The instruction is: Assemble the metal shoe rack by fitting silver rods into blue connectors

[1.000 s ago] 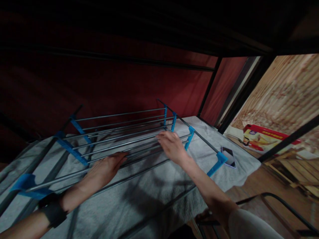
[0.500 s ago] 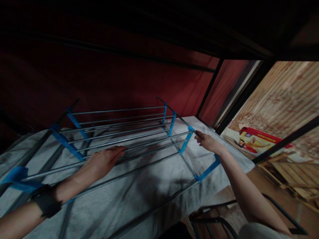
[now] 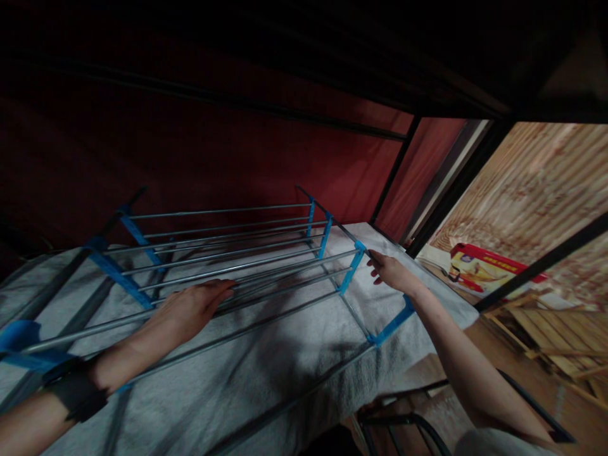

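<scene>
A rack of grey metal rods and blue plastic brackets (image 3: 351,271) lies across a pale cloth. My left hand (image 3: 194,309) is closed over one of its grey rods (image 3: 285,268), toward the near side; the fingertips are partly hidden behind the hand. At the rack's right end, my right hand (image 3: 390,271) pinches a dark side tube (image 3: 373,255) just beyond a blue bracket. Thin lengths (image 3: 266,283) lie below the rods near my left fingers. A black band (image 3: 76,387) circles my left wrist.
Black frame bars (image 3: 396,168) stand around the cloth-covered bed (image 3: 408,342), with a red wall (image 3: 228,158) behind. To the right are a red and yellow box (image 3: 494,271) and wooden slats (image 3: 555,329). A black metal chair-like frame (image 3: 403,421) stands below my right arm.
The view has shifted slightly, so the rack and both hands sit a little farther left. Both hands keep the same places on the rack.
</scene>
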The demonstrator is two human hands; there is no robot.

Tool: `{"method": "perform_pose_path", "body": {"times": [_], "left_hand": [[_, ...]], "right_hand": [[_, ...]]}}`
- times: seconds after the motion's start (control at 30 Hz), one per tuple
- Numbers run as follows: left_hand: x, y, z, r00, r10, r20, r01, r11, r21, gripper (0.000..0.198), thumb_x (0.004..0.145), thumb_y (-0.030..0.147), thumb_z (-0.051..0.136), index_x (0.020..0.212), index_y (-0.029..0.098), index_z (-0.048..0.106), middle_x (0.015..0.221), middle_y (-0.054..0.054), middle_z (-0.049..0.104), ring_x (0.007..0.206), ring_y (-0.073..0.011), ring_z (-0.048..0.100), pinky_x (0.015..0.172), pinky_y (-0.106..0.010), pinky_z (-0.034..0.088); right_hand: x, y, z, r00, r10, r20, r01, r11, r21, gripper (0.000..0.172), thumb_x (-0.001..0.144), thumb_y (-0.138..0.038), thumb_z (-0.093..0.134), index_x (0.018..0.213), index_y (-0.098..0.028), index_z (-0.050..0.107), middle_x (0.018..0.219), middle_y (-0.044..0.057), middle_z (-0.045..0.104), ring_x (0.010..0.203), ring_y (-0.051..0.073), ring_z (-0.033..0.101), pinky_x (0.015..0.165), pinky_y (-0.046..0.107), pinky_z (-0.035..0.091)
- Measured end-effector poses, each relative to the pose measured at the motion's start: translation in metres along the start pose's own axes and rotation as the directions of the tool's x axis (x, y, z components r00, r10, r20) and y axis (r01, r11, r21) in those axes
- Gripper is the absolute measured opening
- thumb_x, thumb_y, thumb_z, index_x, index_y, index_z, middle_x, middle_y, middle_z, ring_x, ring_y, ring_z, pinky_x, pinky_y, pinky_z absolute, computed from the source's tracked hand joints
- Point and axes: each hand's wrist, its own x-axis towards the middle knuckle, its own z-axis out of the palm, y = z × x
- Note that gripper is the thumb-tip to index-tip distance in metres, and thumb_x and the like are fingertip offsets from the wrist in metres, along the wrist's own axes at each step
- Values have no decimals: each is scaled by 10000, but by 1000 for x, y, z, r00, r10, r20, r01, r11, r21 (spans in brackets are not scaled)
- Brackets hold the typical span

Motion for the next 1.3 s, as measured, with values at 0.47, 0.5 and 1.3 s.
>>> {"method": "perform_pose_path", "body": {"times": [0.47,0.5,1.3], "left_hand": [[-4,1,2,1000,-5,15,6,999,-36,555,974,488,283,1325,236,631,1340,-82,649,1196,-331,629,992,-440,499],[-4,1,2,1000,-4,18,5,999,-40,558,972,491,284,1325,235,632,1339,-83,650,1193,-333,631,988,-441,502],[0,-3,4,998,-33,52,38,994,-100,607,938,526,280,1301,207,646,1291,-84,679,1198,-312,630,1000,-412,489]], "right_hand": [[3,4,1,1000,-10,-7,9,1000,-13,500,914,-144,456,1411,-176,497,1138,118,670,664,98,624,503,186,564],[3,5,1,1000,-13,-7,12,1000,-13,505,912,-143,461,1415,-175,492,1139,118,671,666,97,625,504,185,564],[0,6,0,999,-25,-19,24,998,-54,475,928,-142,430,1396,-156,508,1135,118,672,600,91,625,520,201,548]]}}
